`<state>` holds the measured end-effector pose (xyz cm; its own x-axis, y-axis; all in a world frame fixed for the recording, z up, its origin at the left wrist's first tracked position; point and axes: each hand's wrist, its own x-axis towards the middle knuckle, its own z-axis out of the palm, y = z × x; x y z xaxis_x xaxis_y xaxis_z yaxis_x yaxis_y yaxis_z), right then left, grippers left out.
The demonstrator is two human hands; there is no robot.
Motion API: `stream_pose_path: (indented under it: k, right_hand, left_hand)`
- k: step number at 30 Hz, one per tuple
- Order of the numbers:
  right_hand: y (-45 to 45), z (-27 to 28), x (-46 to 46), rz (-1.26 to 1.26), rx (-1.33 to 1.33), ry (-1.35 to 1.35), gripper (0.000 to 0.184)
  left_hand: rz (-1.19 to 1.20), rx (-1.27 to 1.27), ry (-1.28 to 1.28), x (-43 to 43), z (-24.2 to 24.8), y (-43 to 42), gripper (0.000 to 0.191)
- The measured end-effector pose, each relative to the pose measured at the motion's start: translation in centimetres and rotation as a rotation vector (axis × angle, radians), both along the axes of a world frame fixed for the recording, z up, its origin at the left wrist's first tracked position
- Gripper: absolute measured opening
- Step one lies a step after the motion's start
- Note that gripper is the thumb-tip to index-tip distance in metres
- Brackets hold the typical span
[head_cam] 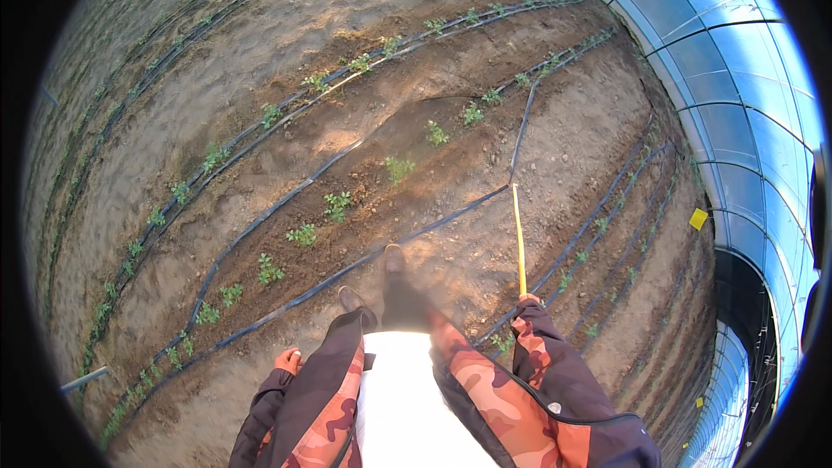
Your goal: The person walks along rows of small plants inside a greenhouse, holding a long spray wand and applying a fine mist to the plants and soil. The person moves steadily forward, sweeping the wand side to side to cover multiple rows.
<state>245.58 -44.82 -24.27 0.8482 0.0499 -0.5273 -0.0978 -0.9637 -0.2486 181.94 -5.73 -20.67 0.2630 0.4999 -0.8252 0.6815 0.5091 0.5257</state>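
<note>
My right hand [530, 298], mostly hidden by its sleeve, grips a thin yellowish stick [519, 240] that points away from me. At the stick's far tip, a black drip irrigation line [448, 216] makes a sharp bend and runs on toward the far end of the row. Whether the tip hooks the line or only touches it is unclear. My left hand [289, 361] hangs low at my side with its fingers curled; nothing shows in it, but its inside is hidden. Young green plants [337, 206] grow in a row of dark soil beyond my shoes [394, 259].
A second drip line [273, 208] curves along the row's far side. More planted rows with paired lines [260, 133] lie to the left, others [595, 234] to the right. Plastic film greenhouse walls [721, 71] rise at right, near a yellow card [698, 219]. A pipe [84, 379] juts in at lower left.
</note>
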Motion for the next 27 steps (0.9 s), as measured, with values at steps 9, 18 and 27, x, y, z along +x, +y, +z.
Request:
stream_pose_path:
  k: [9,18,27]
  right_hand:
    - [19.2,-1.5,4.4,-0.581,0.703,0.641,0.023]
    - [33.5,-10.3,7.8,-0.859,0.819,0.777,0.022]
    - [39.1,-11.6,0.5,-0.375,0.474,0.283,0.032]
  left_hand:
    - [-0.157,-0.007,-0.079,15.8,7.1,5.5,0.040]
    - [-0.537,-0.335,-0.313,49.9,6.6,4.0,0.056]
    - [0.250,-0.975,-0.238,42.4,13.0,2.4,0.020]
